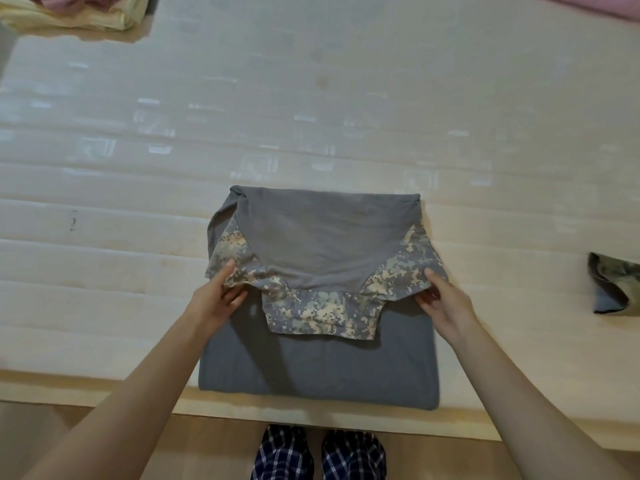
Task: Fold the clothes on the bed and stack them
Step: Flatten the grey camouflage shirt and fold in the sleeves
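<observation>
From the head camera, a grey shirt (317, 368) with pixel-camouflage shoulders and collar lies on a bare quilted mattress (311, 116), at the middle of the near edge, its lower hem just reaching that edge. The upper part of the shirt is doubled back toward the person, so the camouflage collar (320, 317) lies flat on the grey body and points at the near edge, while the fold line runs straight across the far side of the garment.

The left hand (218, 296) pinches the left camouflage shoulder — thumb on top, fingers curled under the cloth — and lifts that corner slightly off the layer below. The right hand (441, 299) grips the right camouflage shoulder the same way, thumb above and fingers tucked beneath the edge. Both bare forearms reach in from the bottom corners of the view.

At the right edge of the mattress, well apart from the shirt, lies a small bundle (613, 284) of camouflage and grey cloth, partly cut off by the frame. At the far left corner sits a pile of pale yellow fabric (79, 15) with something pinkish on top, and at the far right corner a strip of pink cloth (595, 5) — both blurred. Below the mattress, on a wooden floor (86, 427), a pair of dark blue checked slippers (318, 452) shows.
</observation>
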